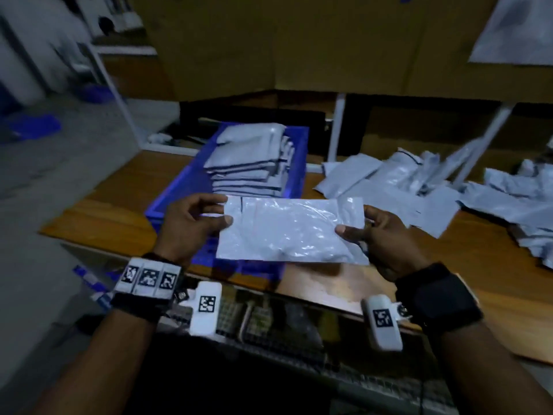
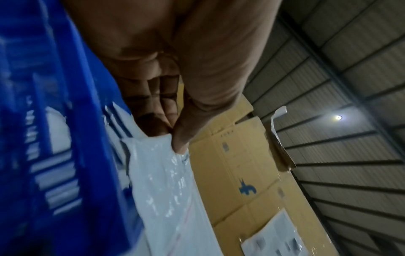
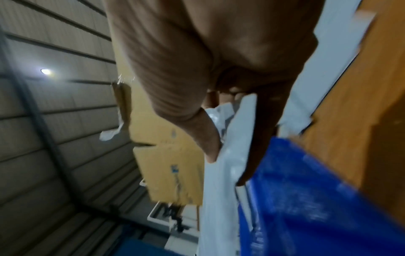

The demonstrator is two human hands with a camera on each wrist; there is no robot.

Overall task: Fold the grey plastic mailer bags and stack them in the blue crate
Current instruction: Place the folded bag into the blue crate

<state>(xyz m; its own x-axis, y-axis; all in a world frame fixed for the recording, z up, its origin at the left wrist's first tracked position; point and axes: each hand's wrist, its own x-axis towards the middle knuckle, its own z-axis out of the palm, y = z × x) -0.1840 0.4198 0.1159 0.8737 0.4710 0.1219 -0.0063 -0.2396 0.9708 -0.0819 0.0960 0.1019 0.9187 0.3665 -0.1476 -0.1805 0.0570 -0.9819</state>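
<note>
I hold a folded grey mailer bag (image 1: 288,230) flat in the air above the near end of the blue crate (image 1: 167,202). My left hand (image 1: 194,218) pinches its left edge between thumb and fingers. My right hand (image 1: 374,232) pinches its right edge. In the left wrist view the thumb and fingers of my left hand (image 2: 173,135) close on the bag (image 2: 166,181) beside the crate wall (image 2: 65,138). The right wrist view shows my right hand (image 3: 228,155) gripping the bag (image 3: 221,199) over the crate (image 3: 306,199). A stack of folded bags (image 1: 250,160) fills the crate.
A loose pile of unfolded grey mailers (image 1: 434,187) lies on the wooden table (image 1: 478,259) to the right. Large cardboard boxes (image 1: 299,43) stand behind the table. White metal frame legs (image 1: 338,127) rise at the back. A wire mesh shelf (image 1: 284,330) sits below the table's front edge.
</note>
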